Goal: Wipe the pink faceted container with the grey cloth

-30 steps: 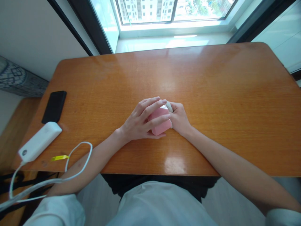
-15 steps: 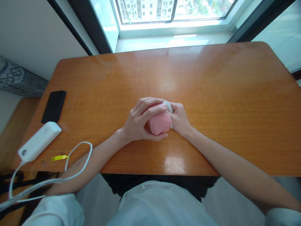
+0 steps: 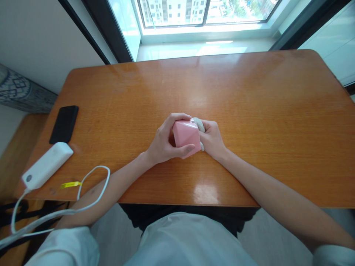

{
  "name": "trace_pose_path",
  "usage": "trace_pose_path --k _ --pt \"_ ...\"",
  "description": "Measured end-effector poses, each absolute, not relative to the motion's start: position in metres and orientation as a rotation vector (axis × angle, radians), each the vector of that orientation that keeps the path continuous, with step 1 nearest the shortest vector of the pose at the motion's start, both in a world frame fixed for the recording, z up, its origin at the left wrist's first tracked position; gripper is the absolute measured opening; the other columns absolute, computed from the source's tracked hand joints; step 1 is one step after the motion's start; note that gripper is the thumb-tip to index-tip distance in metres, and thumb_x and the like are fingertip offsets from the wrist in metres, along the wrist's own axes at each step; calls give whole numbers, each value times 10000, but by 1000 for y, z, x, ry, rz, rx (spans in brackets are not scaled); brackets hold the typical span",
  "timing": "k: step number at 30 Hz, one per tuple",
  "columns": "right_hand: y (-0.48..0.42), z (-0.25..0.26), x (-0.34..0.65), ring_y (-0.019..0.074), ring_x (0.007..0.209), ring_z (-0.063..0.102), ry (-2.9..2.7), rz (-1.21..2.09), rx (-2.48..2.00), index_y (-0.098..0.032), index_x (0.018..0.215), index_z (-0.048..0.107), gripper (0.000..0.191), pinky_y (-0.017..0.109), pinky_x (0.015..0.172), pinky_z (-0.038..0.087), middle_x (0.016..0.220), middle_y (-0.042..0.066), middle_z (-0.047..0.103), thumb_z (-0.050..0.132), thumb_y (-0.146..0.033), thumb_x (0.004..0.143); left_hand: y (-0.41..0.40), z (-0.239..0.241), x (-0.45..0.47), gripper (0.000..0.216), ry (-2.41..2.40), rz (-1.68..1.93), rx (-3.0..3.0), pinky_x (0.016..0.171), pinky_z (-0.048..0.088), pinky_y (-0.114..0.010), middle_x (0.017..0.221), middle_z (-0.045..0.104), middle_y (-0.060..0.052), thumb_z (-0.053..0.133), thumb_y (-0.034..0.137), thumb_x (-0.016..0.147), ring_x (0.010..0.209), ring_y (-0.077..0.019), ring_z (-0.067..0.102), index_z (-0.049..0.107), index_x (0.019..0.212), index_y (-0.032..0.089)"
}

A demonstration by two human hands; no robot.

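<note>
A pink, glossy object with flat facets [image 3: 186,133] is between my hands over the table, its exact kind unclear. My left hand [image 3: 165,142] grips it from the left, thumb across its near face and fingers around the far side. A light grey, soft-looking cloth [image 3: 199,125] presses against the pink object's right side. My right hand [image 3: 212,137] is closed on the cloth, fingers mostly hidden behind the cloth and the pink object.
On the wooden table [image 3: 249,111], a black phone [image 3: 64,124] and a white power strip [image 3: 47,165] lie at the left. A white cable [image 3: 103,190] loops over my left forearm, near a yellow tag [image 3: 71,184]. A window [image 3: 205,14] is beyond the table.
My left hand has shifted its grip: fingers that lay over the top are now at the far side, the thumb on the near face. The pink object has turned, showing different facets.
</note>
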State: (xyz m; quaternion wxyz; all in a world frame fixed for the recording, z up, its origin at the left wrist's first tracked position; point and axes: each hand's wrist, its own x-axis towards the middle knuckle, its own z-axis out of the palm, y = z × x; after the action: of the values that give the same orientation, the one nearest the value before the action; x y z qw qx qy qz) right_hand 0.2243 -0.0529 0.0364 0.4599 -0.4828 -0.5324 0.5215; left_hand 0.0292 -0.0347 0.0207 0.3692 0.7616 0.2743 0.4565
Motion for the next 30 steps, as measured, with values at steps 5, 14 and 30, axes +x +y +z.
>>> trace_pose_path --k 5,14,30 --pt "-52 40 223 107 634 335 -1302 1326 -1168 -214 665 585 450 257 548 312 645 -51 460 851 -543 818 -28 10 20 1158 674 1294 2246 1286 497 -666 1692 504 -200 824 921 767 1599 -441 521 401 1665 324" --pt "-52 38 224 102 627 330 -1315 1331 -1143 -219 663 544 494 253 536 314 647 -52 445 843 -570 841 -17 15 5 908 375 1215 2844 1251 568 -641 1683 579 -154 902 731 843 1596 -387 561 513 1582 376" --pt "-52 35 225 97 615 341 -1313 1296 -1133 -219 642 522 457 253 531 301 629 -51 451 817 -493 857 -30 26 23 976 560 1308 2343 1137 616 -551 1491 682 -155 998 642 730 1339 -358 710 580 1541 295"
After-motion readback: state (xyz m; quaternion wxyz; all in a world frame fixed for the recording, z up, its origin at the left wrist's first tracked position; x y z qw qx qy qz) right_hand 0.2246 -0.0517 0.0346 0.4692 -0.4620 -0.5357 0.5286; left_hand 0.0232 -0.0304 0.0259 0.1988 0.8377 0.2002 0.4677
